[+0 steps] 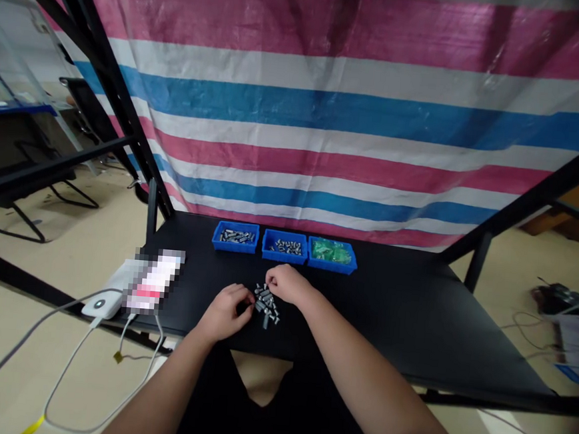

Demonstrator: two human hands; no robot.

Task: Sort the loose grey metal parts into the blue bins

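Note:
A small heap of metal screws and grey cylindrical pieces (266, 304) lies on the black tabletop between my hands. My left hand (226, 311) rests at the heap's left edge, fingers curved and thumb apart, with nothing visible in its grasp. At the heap's upper right, my right hand (287, 284) has its fingers pinched together; whatever they hold is too small or hidden to make out. Behind the hands stand three blue bins. Grey metal pieces fill the left bin (234, 247), short screws lie in the middle bin (284, 259), and green plastic bags fill the right bin (332, 268).
Towards the left table edge lie a blurred-out phone (156, 283) and a white device (105, 299) with cables hanging over the edge. A striped plastic sheet (325, 139) hangs behind the black table (402, 319). Black metal posts (122, 110) frame both sides.

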